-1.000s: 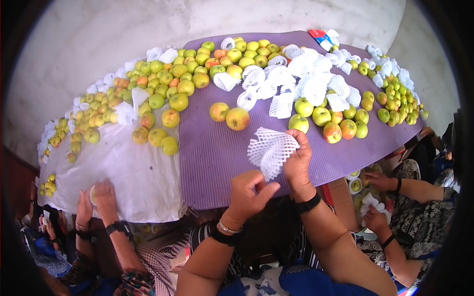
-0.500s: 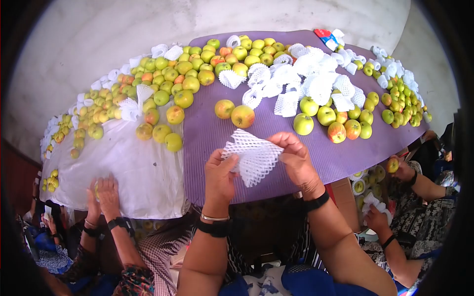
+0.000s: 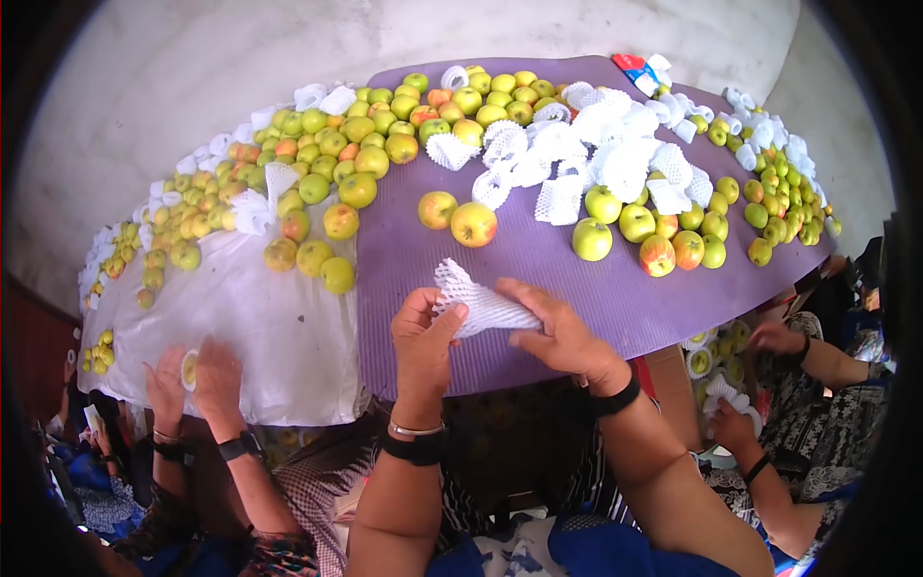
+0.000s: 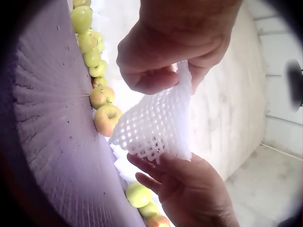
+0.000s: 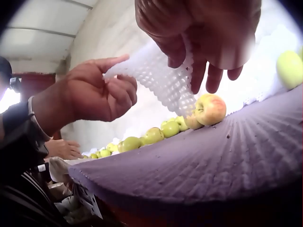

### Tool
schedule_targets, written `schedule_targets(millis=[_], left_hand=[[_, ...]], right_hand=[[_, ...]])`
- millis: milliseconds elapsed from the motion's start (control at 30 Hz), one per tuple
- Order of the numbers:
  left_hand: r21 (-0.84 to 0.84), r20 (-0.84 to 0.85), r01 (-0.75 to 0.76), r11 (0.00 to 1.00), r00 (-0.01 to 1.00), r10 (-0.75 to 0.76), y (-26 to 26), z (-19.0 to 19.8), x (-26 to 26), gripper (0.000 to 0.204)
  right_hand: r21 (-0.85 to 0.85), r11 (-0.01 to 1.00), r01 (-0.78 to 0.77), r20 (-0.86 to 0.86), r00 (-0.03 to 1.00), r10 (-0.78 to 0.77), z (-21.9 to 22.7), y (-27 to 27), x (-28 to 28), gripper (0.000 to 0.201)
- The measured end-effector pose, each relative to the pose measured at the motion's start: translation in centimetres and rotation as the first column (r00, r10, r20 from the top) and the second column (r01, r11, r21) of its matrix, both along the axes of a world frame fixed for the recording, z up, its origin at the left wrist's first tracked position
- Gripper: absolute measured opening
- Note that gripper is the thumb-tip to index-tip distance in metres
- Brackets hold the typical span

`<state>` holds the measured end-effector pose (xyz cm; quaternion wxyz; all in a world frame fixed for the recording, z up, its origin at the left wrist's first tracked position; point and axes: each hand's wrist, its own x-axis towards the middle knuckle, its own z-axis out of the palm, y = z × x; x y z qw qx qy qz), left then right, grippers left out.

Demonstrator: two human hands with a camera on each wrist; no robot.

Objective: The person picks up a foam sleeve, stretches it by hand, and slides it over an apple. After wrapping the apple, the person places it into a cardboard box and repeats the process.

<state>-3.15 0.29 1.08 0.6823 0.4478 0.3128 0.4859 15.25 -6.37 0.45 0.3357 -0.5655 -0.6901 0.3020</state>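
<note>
A white foam fruit net [image 3: 486,308] is stretched between my two hands above the near edge of the purple mat [image 3: 577,288]. My left hand [image 3: 423,337] pinches its left end between thumb and fingers. At the other end is my right hand [image 3: 567,337], its fingers fairly straight; the net's edge lies between thumb and fingers [image 5: 203,75]. The net's mesh looks flattened and wide in the left wrist view, with no fruit visible in it. Two yellow-red apples, one of them a blushed apple [image 3: 473,225], sit on the mat just beyond.
A heap of foam nets [image 3: 615,144] lies at the back, with several green apples [image 3: 636,223] before it. More apples [image 3: 317,154] spread leftward onto white sheeting [image 3: 269,346]. Another person's hands [image 3: 216,380] work at the left; a person at the right holds a net [image 3: 731,394].
The net was lifted by the right hand, then taken by the left hand too. Now it is turned more sideways, drawn narrower, and the right hand's fingers have straightened along its right end.
</note>
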Motion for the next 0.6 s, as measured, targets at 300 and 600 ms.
schedule_targets(millis=[300, 600], left_hand=[[0.119, -0.030, 0.311, 0.943, 0.950, -0.310, -0.2, 0.0, -0.5, 0.021], [0.160, 0.337, 0.113, 0.981, 0.927, -0.162, 0.8, -1.5, -0.3, 0.044]], right_hand=[[-0.074, 0.997, -0.010, -0.220, 0.975, -0.007, 1.5, -0.3, -2.2, 0.113], [-0.258, 0.959, 0.119, -0.627, 0.735, -0.260, 0.4, 0.3, -3.1, 0.049]])
